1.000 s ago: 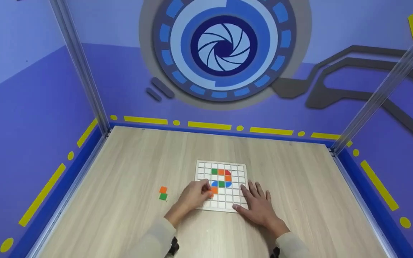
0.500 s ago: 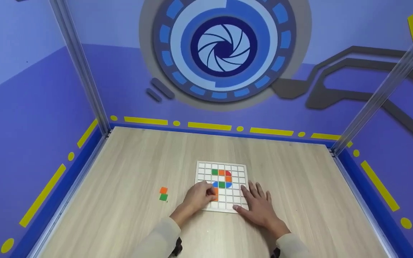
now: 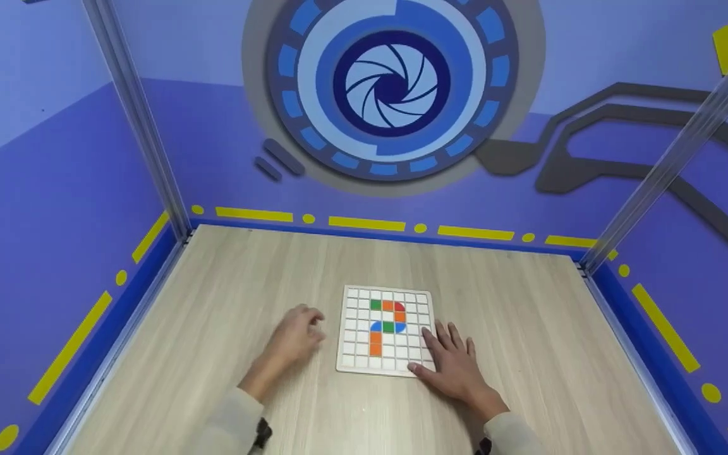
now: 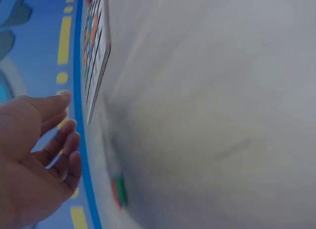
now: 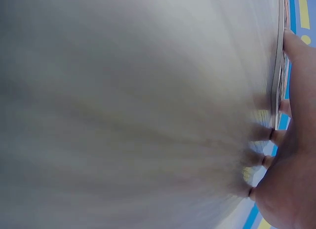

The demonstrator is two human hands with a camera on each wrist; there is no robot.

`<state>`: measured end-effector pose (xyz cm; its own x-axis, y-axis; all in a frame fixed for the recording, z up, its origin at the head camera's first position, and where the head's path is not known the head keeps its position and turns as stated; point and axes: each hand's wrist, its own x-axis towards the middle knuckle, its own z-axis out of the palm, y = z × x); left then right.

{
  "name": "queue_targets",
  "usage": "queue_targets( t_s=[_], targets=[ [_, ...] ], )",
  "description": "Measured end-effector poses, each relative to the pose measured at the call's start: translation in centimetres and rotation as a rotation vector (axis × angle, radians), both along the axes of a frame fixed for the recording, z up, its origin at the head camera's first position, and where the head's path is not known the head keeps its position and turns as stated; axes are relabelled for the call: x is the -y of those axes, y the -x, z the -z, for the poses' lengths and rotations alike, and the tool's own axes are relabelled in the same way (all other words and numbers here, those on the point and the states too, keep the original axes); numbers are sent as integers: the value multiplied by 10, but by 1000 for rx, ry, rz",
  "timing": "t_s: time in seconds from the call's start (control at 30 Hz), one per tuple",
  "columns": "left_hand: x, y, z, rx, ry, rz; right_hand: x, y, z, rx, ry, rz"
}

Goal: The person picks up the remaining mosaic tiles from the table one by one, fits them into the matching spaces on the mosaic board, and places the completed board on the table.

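A white gridded board (image 3: 352, 362) with a pale rim lies on the table, with coloured tiles set in it. Green, orange, red and blue pieces form a hook-like figure, and two orange tiles (image 3: 375, 344) run down below it. Left of the board my left hand (image 3: 291, 338) hovers, fingers loosely bent and holding nothing. The left wrist view shows a loose green tile (image 4: 121, 191) beside an orange-red one (image 4: 115, 193), both blurred; the hand hides them in the head view. My right hand (image 3: 455, 366) rests with spread fingers on the board's right edge.
The wooden table (image 3: 263, 259) extends around the board. Blue printed walls (image 3: 225, 145) with metal corner posts (image 3: 143, 120) enclose it at the back and on both sides.
My left hand has let go of an orange tile, now lying below the other orange one on the board. It has then moved left off the board, over the loose tiles. My right hand stays put.
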<state>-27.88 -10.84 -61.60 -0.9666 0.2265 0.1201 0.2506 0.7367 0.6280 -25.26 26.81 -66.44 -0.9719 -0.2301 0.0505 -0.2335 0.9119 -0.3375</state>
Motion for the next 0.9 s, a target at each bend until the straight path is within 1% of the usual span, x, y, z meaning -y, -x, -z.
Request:
queue_targets(
  t_s=[0.03,0.13,0.23,0.33,0.47,0.67,0.8,0.9],
  targets=[
    [10,-1,-2,-5,18,-20,0,0,0,1,-1,1],
    [35,-3,-6,33,58,-72,0,0,-1,6,1,7],
    [51,-4,-5,78,79,-81,0,1,-1,1,8,9],
    [61,-5,-1,126,58,-80,0,1,0,6,5,4],
    [67,-4,4,146,-5,-59,0,0,1,9,11,2],
    [70,0,8,134,-32,-21,0,0,1,8,10,6],
    [69,3,11,119,-59,-37,0,0,0,12,10,5],
    [64,6,11,84,-94,-61,0,1,0,4,12,0]
  ],
)
